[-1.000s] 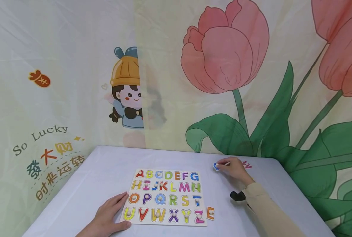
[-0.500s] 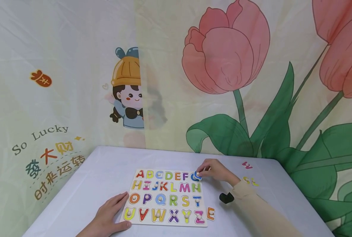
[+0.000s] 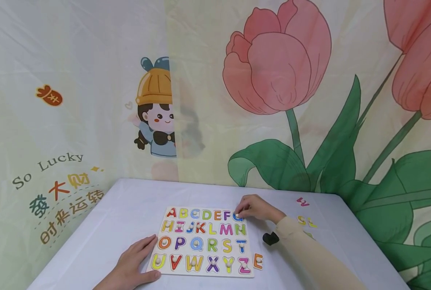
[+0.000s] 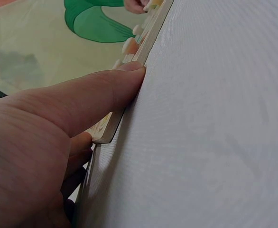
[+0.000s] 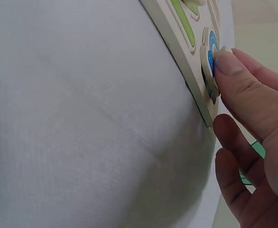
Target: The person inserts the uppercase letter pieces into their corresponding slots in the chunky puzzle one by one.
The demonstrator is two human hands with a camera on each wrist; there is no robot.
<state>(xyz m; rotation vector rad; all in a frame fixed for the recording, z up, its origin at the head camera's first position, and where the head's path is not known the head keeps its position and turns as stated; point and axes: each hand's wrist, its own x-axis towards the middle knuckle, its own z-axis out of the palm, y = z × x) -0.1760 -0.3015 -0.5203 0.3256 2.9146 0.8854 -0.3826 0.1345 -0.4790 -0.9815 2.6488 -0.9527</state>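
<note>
A wooden alphabet puzzle board (image 3: 200,275) with coloured letters, many bearing small knobs, lies on the white table. My right hand (image 3: 257,208) pinches the knob of a blue letter G piece (image 3: 238,218) over the board's far right corner. In the right wrist view, the blue piece (image 5: 211,54) is at the board's surface, slightly tilted; its far side is hidden by the thumb. My left hand (image 3: 133,262) rests at the near left corner, fingers along the left edge and the straight thumb (image 4: 106,90) pressing the front edge.
An orange letter E piece (image 3: 257,261) lies just right of the board. Farther right are a pink letter piece (image 3: 302,202), a yellow S (image 3: 301,220) and a yellow L (image 3: 311,223). Another piece is partly hidden by the right sleeve (image 3: 309,253). A printed cloth hangs behind the table.
My right hand has carried the blue G piece leftward from the table to the board's far right corner and lowered it there. The left hand has stayed in place.
</note>
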